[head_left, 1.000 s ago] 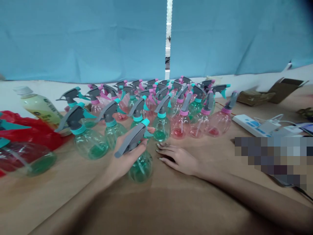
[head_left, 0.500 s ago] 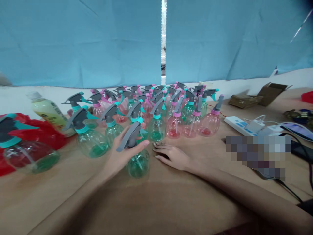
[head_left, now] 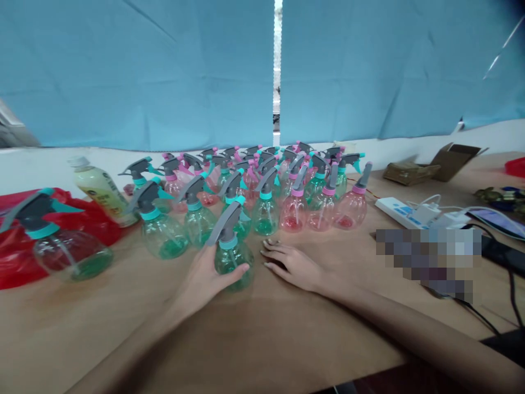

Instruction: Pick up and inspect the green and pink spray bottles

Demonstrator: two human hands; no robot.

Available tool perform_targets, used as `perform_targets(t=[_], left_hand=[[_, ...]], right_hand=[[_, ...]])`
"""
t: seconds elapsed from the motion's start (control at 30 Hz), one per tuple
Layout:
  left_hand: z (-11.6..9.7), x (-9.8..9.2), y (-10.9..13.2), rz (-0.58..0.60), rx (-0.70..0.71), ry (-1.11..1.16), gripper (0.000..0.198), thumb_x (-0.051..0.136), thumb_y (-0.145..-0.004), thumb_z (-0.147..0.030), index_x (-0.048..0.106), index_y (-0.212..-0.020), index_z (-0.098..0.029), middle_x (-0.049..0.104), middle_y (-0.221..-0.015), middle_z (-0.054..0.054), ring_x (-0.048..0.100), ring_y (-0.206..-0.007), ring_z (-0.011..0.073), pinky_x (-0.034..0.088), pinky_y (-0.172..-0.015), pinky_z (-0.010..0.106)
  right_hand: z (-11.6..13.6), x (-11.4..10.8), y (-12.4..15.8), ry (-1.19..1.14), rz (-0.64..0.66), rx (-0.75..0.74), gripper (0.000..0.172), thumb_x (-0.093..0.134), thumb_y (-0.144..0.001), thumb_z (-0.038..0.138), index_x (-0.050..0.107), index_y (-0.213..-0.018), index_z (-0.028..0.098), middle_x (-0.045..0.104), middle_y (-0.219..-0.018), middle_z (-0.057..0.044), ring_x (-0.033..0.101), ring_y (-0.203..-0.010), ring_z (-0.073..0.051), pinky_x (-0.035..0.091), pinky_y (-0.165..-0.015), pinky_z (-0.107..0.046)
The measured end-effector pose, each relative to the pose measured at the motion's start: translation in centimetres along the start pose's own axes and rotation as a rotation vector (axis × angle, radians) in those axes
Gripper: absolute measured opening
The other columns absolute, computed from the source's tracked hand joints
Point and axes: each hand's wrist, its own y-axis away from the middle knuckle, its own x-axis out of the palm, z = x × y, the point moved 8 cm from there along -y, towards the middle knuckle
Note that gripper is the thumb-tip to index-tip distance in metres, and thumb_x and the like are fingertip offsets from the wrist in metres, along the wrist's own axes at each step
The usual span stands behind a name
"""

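Note:
My left hand (head_left: 206, 279) is wrapped round the clear green body of a spray bottle (head_left: 232, 256), which stands upright on the table. The thumb lies across its front, and the other fingers are mostly hidden behind it. This bottle has a grey trigger head and a turquoise collar. To its right my right hand (head_left: 293, 266) rests palm down on the tabletop, holding nothing, its fingers loosely stretched out. Just beyond the hands are a green spray bottle (head_left: 266, 214) and a pink spray bottle (head_left: 292, 214), in front of several more in both colours.
At the left, another green spray bottle (head_left: 74, 254) stands by a red plastic bag (head_left: 18, 268) and a leaning drink bottle (head_left: 100, 189). A power strip (head_left: 402, 212) with cables, a phone (head_left: 502, 221) and an open cardboard box (head_left: 455, 161) are at the right.
My left hand has gone down from around the trigger head to the body of the spray bottle. The right hand stays on the table. The view has shifted slightly.

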Motion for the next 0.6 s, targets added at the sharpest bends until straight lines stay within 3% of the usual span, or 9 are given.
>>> perform_targets(t=[0.13, 0.23, 0.43, 0.6], left_hand=[[0.9, -0.5, 1.5, -0.024, -0.038, -0.033, 0.054, 0.060, -0.076, -0.050, 0.046, -0.120, -0.021, 0.059, -0.117, 0.011, 0.054, -0.110, 0.0302, 0.043, -0.093, 0.050], [1.6, -1.9, 2.7, -0.051, -0.020, -0.070, 0.055, 0.061, -0.074, -0.051, 0.047, -0.119, -0.022, 0.058, -0.118, 0.011, 0.052, -0.113, 0.0310, 0.041, -0.095, 0.050], [4.8, -7.4, 5.8, -0.192, -0.034, -0.251, 0.056, 0.062, -0.069, -0.058, 0.054, -0.110, -0.022, 0.057, -0.116, 0.011, 0.052, -0.112, 0.0330, 0.043, -0.094, 0.048], [9.5, -12.6, 8.5, -0.315, -0.123, -0.280, 0.054, 0.065, -0.067, -0.058, 0.054, -0.105, -0.022, 0.059, -0.106, 0.008, 0.057, -0.099, 0.0317, 0.046, -0.086, 0.047]], right_hand=[[0.6, 0.3, 0.4, 0.034, -0.008, 0.009, 0.037, 0.042, -0.093, 0.032, 0.054, -0.124, 0.017, 0.052, -0.132, -0.011, 0.041, -0.128, -0.023, 0.033, -0.107, -0.046], [1.4, 0.6, 0.4, 0.048, -0.008, 0.014, 0.036, 0.043, -0.092, 0.032, 0.055, -0.123, 0.018, 0.052, -0.132, -0.011, 0.041, -0.128, -0.024, 0.033, -0.106, -0.048], [3.5, 2.1, -0.5, 0.031, 0.038, -0.011, 0.035, 0.043, -0.092, 0.032, 0.057, -0.122, 0.019, 0.051, -0.134, -0.010, 0.041, -0.128, -0.024, 0.034, -0.106, -0.048], [6.0, 3.3, -2.7, -0.005, 0.046, -0.031, 0.033, 0.045, -0.090, 0.032, 0.058, -0.119, 0.023, 0.054, -0.130, -0.008, 0.049, -0.121, -0.024, 0.041, -0.101, -0.047]])
